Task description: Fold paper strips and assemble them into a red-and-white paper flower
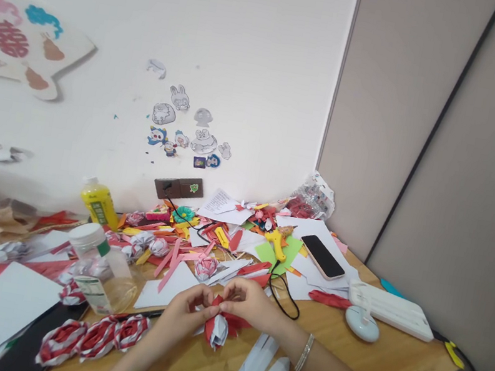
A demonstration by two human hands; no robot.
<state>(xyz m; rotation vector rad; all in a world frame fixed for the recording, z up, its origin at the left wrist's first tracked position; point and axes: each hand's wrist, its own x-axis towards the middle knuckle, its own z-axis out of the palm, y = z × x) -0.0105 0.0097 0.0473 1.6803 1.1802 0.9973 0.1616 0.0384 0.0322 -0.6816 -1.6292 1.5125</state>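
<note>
Between my two hands is a folded red and white paper flower (218, 331), its white petals pointing down toward me. My left hand (191, 308) pinches its red paper from the left, thumb and fingers together. From the right, my right hand (246, 300) grips the same red paper near the top, and its wrist wears a beaded bracelet (305, 353). Several folded white paper strips (262, 365) lie on the wooden table just below my right hand. Left of my left forearm sit twisted red and white paper roses (98, 338).
A clear plastic jar (102, 272) and a yellow bottle (99, 204) stand at left. Behind my hands lie a yellow glue gun (276, 244) with a cord, a phone (322, 256) and paper scraps. At right are a white lamp (390, 309) and the table edge.
</note>
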